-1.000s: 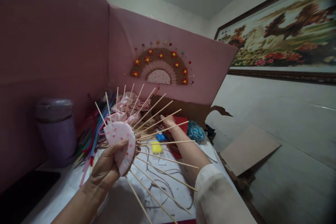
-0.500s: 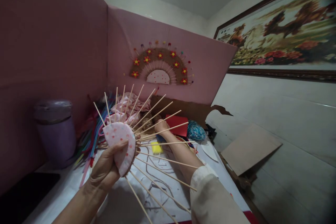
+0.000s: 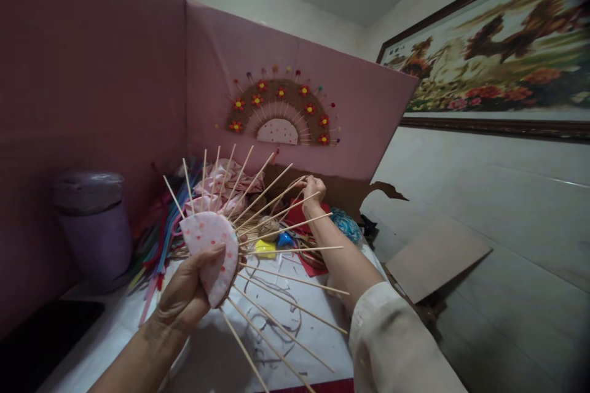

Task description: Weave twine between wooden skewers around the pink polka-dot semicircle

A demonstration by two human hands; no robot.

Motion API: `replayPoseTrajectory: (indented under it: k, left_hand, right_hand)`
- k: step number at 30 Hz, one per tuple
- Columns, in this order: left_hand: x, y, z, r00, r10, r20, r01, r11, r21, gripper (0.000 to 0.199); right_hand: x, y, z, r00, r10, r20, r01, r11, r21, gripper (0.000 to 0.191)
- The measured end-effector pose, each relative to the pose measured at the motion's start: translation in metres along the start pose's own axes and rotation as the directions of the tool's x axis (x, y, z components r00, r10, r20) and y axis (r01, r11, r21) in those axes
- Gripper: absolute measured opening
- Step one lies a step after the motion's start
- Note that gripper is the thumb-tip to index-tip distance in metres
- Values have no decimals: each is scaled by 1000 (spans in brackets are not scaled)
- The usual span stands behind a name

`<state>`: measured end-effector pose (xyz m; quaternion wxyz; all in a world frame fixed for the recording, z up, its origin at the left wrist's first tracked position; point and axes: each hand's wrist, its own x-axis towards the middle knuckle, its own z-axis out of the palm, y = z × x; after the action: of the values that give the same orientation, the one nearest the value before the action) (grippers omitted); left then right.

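My left hand (image 3: 188,285) grips a half-round piece covered in white cloth with red dots (image 3: 207,255), thumb on its face. Thin wooden sticks (image 3: 295,249) fan out from its curved edge, upward and to the right. Behind the sticks, my right hand (image 3: 314,190) is raised with its fingers pinched on a thin tan strand of twine. The strand runs down and left toward a ball of twine (image 3: 268,228) on the table, partly hidden by the sticks. A yellow packet (image 3: 265,250) and a small blue object (image 3: 284,239) lie beside the ball.
A finished-looking half-round fan with flowers (image 3: 281,92) hangs on the pink board (image 3: 364,98). Blue yarn (image 3: 345,225) lies at right, pink cloth (image 3: 221,178) and coloured strips (image 3: 161,239) at left. A purple bin (image 3: 95,233) stands far left on the white-covered table (image 3: 318,344).
My right hand has risen and moved right from the table pile, drawing the twine up. The ball of twine and blue object now show more. My left hand stays nearly still with the stick piece.
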<state>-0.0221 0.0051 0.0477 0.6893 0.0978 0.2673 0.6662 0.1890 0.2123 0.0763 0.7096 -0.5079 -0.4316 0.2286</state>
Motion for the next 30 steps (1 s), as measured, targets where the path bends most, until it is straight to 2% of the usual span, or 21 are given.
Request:
replayPoseTrajectory:
  k: [4, 9, 13, 16, 18, 20, 23, 27, 30]
  left_hand:
    - [-1, 0, 1, 1000, -2, 10, 2, 1000, -3, 30]
    - [-3, 0, 2, 1000, 15, -6, -15, 1000, -9, 32]
    - [-4, 0, 3, 999, 32, -7, -32, 999, -10, 32]
    - [-4, 1, 2, 1000, 28, 5, -28, 1000, 1, 28]
    - [-5, 1, 2, 1000, 27, 11, -27, 1000, 12, 26]
    - [-5, 1, 2, 1000, 29, 5, -29, 1000, 8, 27]
    - [-4, 1, 2, 1000, 21, -2, -21, 1000, -11, 28]
    - [-2, 1, 1, 1000, 18, 1, -18, 1000, 3, 25]
    - [-1, 0, -1, 1000, 14, 15, -14, 999, 30, 23]
  right_hand:
    - [-3, -16, -21, 996, -79, -35, 81, 996, 48, 22]
    - [-12, -41, -50, 984, -171, 45, 169, 984, 48, 27]
    - [-18, -56, -82, 958, -201, 203, 214, 976, -47, 34]
    - [-19, -57, -104, 913, -142, 383, 238, 947, -216, 35]
    - [-20, -51, -108, 880, -76, 468, 267, 895, -357, 33]
    - [-26, -41, -100, 855, -12, 518, 309, 814, -492, 25]
    - [-47, -20, -70, 830, 28, 557, 390, 685, -615, 15]
    - [-85, 8, -23, 791, 82, 607, 447, 599, -664, 36]
    - [-96, 21, 0, 789, 142, 597, 409, 604, -684, 43]
